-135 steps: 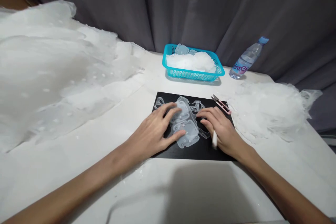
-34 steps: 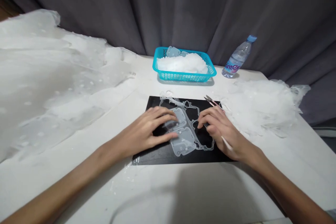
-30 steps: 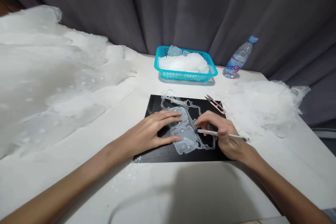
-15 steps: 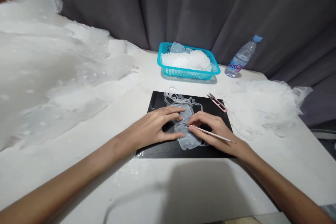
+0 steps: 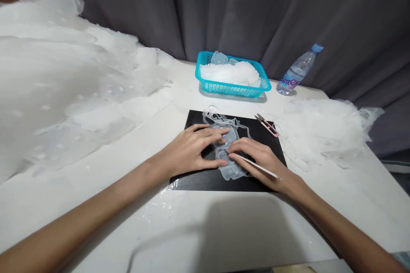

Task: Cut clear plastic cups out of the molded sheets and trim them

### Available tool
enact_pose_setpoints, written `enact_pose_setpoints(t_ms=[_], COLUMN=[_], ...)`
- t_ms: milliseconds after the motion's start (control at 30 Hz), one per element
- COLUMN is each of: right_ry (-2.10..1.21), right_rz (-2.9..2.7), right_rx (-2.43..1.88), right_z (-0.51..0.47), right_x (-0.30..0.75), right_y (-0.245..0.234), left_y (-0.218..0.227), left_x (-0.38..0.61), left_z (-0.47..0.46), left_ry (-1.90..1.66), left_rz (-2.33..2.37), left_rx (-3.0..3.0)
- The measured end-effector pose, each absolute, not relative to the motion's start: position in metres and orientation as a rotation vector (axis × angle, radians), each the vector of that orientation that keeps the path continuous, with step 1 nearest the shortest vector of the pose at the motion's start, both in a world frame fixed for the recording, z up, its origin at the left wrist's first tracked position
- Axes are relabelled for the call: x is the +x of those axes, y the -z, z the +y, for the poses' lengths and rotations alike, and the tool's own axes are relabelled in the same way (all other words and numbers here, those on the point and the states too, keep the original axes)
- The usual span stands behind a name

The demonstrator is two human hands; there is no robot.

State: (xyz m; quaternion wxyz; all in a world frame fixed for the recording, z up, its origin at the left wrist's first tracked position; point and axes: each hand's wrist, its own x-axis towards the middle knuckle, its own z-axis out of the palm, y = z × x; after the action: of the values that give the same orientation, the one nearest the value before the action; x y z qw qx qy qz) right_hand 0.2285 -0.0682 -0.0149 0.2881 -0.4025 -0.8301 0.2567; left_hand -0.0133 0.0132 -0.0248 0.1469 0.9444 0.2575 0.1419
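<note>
My left hand (image 5: pixel 192 147) lies with its fingers spread, pressing on a translucent, dotted sheet piece (image 5: pixel 233 171) on a black board (image 5: pixel 198 182). Thumb and forefinger are apart, on either side of the piece's middle. My right hand (image 5: pixel 264 160) pinches a thin white pen-like tool (image 5: pixel 256 164) close to its front end. The tool slants across the hand, its tip down at the piece near my left thumb; the tip itself is mostly hidden. Looped translucent strips (image 5: pixel 213 114) lie along the piece's far edge.
Pink-handled thread snips (image 5: pixel 268 126) rest on the board's far right corner. Behind stand a turquoise basket (image 5: pixel 232 88) holding white pieces and a water bottle (image 5: pixel 297 68). Sheer white material is heaped at left (image 5: pixel 73 85) and right (image 5: pixel 323 132). A grey curtain (image 5: pixel 224 8) hangs behind the table.
The view has shifted slightly, so most things appear a little farther right. Both hands keep nearly the same hold; the tool still touches down around the same part of the piece.
</note>
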Motion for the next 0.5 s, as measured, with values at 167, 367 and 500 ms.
enact_pose_setpoints(t_ms=[167,367,500], right_ry=[-0.576,-0.496,-0.51], right_rz=[-2.263,-2.317,-2.373], right_rx=[-1.032,-1.017,-1.032], right_z=[-0.067,-0.066,-0.067], right_x=[0.228,0.227,0.235], right_y=[0.022,0.021,0.013], left_y=[0.025,0.024,0.023], left_x=[-0.014,-0.014,-0.014], left_z=[0.016,0.017,0.016], left_ry=[-0.401,-0.381,-0.449], left_rz=[0.722,0.721,0.694], left_rx=[2.738,2.725,2.726])
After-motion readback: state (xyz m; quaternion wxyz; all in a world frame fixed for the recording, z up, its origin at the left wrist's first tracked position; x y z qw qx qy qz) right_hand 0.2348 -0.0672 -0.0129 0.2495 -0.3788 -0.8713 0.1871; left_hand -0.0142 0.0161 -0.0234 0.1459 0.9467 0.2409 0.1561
